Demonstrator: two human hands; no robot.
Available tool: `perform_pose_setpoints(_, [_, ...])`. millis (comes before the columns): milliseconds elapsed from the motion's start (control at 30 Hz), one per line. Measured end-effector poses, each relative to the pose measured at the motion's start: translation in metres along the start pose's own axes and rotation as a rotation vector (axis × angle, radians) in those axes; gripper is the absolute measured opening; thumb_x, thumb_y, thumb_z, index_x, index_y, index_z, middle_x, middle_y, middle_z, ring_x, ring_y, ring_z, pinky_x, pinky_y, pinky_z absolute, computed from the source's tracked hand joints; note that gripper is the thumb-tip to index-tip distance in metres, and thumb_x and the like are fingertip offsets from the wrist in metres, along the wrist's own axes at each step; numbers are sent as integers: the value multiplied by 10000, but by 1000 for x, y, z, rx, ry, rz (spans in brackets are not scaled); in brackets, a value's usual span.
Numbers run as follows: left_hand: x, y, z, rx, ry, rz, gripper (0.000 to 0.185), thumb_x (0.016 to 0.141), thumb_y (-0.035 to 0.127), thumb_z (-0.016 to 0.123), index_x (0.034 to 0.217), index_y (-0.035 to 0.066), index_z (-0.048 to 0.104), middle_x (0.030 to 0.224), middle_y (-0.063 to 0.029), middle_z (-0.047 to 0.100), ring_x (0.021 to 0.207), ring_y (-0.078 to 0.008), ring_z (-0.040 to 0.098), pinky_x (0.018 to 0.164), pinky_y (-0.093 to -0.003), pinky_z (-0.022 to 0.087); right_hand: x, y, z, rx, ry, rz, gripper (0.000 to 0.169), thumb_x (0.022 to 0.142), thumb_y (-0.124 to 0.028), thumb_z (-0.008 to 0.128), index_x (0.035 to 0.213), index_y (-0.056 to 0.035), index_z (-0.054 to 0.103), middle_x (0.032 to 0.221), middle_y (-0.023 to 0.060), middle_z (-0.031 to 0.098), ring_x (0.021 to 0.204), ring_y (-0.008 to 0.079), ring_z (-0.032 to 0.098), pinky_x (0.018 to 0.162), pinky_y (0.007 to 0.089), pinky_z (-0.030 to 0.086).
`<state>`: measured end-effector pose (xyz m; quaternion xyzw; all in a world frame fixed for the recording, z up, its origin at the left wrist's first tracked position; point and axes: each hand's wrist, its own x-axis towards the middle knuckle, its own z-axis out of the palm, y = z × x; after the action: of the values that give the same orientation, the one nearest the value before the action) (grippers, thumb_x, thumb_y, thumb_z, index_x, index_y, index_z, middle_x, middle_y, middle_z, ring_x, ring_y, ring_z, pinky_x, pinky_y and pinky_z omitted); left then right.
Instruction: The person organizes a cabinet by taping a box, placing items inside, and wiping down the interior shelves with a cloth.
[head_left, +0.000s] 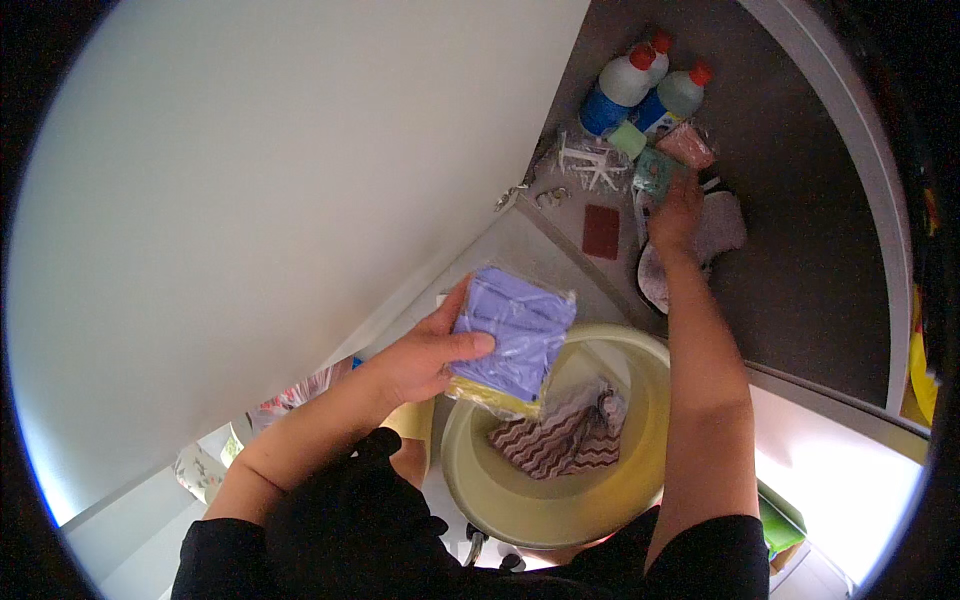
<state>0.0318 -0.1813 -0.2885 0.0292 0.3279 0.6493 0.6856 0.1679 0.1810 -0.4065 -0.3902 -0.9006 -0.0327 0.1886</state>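
Observation:
My left hand (431, 352) grips clear-wrapped packs, with the thumb on top. The upper one is a purple folded cloth or sponge pack (517, 330), and a yellow pack (499, 399) shows beneath it. Inside the cabinet, my right hand (679, 217) reaches to a green wrapped packet (656, 174); its fingertips are dim, so a grip on the packet cannot be made out. Below that hand lies a greyish-pink fabric item (720, 225) with dark edging. A pink wrapped packet (686, 146) and a pale green item (628, 140) lie just beyond.
White bottles with red caps (626, 82) stand at the cabinet's back. White plastic hooks or brackets in film (596, 163) and a reddish-brown flat piece (601, 232) lie leftward. A cream basin (480, 480) below holds a zigzag-patterned cloth (555, 442). A white door panel (300, 187) fills the left.

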Motion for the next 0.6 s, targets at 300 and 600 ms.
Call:
perform_pose_setpoints(300, [-1,3,11,-60,-112,-117,756,657,70,733,1276,53,300,1182,-101,481,1092,-220,477,943,-373,376,15,12,7,-26,-311,49,621,737,12,567,1294,-23,296,1338,190,294,1235,330,296,1018,387,264])
perform_pose_setpoints(600, [3,-4,-19,-50,19,-44,633,670,77,715,1205,18,381,1100,-107,547,1013,-228,538,917,-375,402,14,36,11,0,-146,-12,496,722,8,568,1199,-32,440,1217,177,461,1128,322,440,947,385,355])
